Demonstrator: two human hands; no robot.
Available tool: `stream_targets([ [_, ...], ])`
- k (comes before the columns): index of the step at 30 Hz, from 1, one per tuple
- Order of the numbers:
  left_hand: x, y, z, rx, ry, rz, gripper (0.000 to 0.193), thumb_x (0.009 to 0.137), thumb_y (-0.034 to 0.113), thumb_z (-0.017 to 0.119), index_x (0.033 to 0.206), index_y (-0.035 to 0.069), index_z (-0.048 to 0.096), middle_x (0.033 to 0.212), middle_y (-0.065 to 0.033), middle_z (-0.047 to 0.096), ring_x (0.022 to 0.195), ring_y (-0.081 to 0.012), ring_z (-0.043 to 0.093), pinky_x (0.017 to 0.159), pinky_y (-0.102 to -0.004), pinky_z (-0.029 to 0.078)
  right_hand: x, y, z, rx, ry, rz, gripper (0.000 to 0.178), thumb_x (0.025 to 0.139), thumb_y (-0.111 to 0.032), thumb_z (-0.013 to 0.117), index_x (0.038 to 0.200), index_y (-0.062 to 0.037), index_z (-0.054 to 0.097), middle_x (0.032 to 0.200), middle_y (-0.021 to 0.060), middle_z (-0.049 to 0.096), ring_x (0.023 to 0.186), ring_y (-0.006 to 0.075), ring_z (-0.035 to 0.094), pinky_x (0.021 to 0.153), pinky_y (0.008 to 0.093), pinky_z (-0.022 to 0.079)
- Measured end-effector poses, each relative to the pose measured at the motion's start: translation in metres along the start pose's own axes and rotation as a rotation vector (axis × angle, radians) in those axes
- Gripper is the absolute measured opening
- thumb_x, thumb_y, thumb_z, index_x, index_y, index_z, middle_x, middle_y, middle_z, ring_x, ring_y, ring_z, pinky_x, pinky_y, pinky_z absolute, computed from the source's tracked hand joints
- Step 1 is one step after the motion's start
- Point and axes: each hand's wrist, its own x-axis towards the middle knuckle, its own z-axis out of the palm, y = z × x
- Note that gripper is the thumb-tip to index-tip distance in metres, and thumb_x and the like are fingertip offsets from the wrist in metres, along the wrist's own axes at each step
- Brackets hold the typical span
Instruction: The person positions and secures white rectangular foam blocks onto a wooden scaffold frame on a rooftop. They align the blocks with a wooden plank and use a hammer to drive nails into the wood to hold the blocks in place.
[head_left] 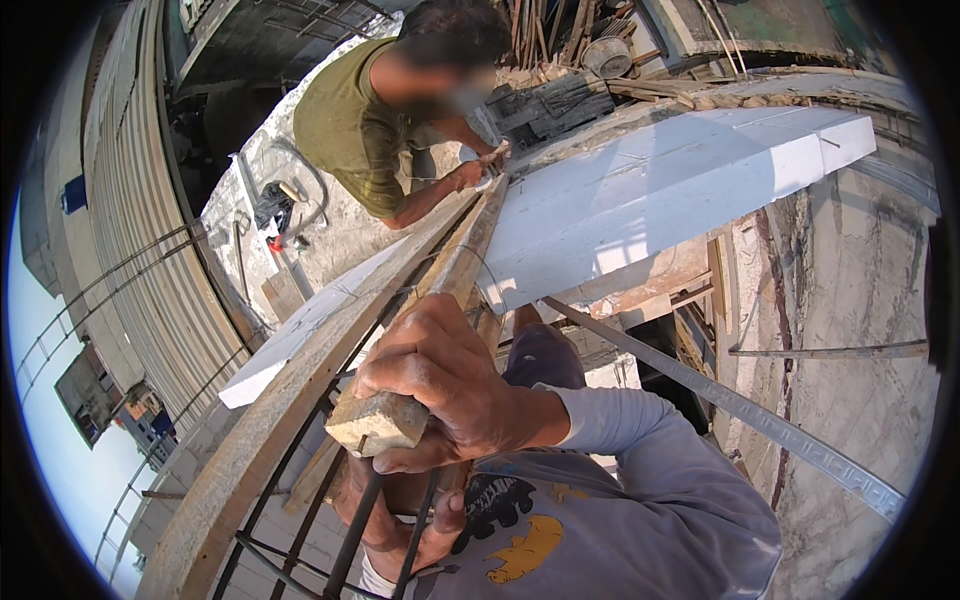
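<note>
On the left stands one ribbed metal sheet [150, 215]. Next comes the smaller of two white foam boards [275, 356], partly covered along its right edge by a long plank [285, 395], the first of two timbers. At least four dark steel bars [356, 525] run beside the plank's near end. The person's left hand [384, 530] is curled among them, thumb raised; what it grips cannot be told. Just above, the second timber, a narrower beam [378, 418], shows its near end with one nail [364, 441]; the right hand [450, 385] is closed over that end. One co-worker [345, 130] has both hands at the timbers' far end. Rightward lies the larger foam board [650, 195], with one metal strip [740, 408] slanting down from below its near edge.
</note>
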Motion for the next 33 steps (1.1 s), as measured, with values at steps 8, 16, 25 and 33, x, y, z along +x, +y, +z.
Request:
stream_targets([
  [8,0.005,0.003,-0.005,0.03,-0.023,0.008,0.093,0.087,0.037,0.074,0.151,-0.016,0.032,0.131,-0.029,0.061,0.117,-0.0367,0.069,0.099,-0.0441,0.055,0.002,-0.003,-0.001,0.032,-0.008,0.014,0.061,0.09,-0.061,0.071,0.119,-0.0081,0.06,0.108,0.0106,0.058,0.099,0.0318,0.054,0.092,0.0464,0.039],
  [16,0.006,0.015,-0.001,-0.144,0.028,-0.177,0.096,0.086,0.039,0.076,0.152,-0.015,0.031,0.135,-0.0277,0.059,0.126,-0.0351,0.063,0.105,-0.0437,0.051,0.002,-0.001,-0.002,0.028,-0.022,0.013,0.063,0.089,-0.062,0.072,0.121,-0.0086,0.058,0.109,0.0111,0.057,0.103,0.0326,0.052,0.094,0.0469,0.038],
  [25,0.046,-0.04,-0.009,-0.785,0.208,-0.44,0.114,0.085,0.053,0.077,0.162,-0.008,0.018,0.156,-0.0268,0.043,0.14,-0.0373,0.051,0.115,-0.0469,0.042,0.007,0.0,-0.008,0.02,-0.042,-0.067,0.07,0.084,-0.06,0.077,0.123,-0.005,0.061,0.11,0.0109,0.061,0.096,0.0296,0.055,0.086,0.0442,0.044],
  [33,0.033,0.0,-0.018,-0.67,0.044,-0.015,0.113,0.082,0.044,0.081,0.164,-0.002,0.018,0.163,-0.0265,0.033,0.154,-0.0398,0.032,0.126,-0.0517,0.026,0.009,0.002,-0.009,0.025,-0.082,-0.056,0.069,0.082,-0.057,0.08,0.124,-0.0061,0.062,0.11,0.0094,0.062,0.097,0.0286,0.056,0.086,0.0428,0.045],
])
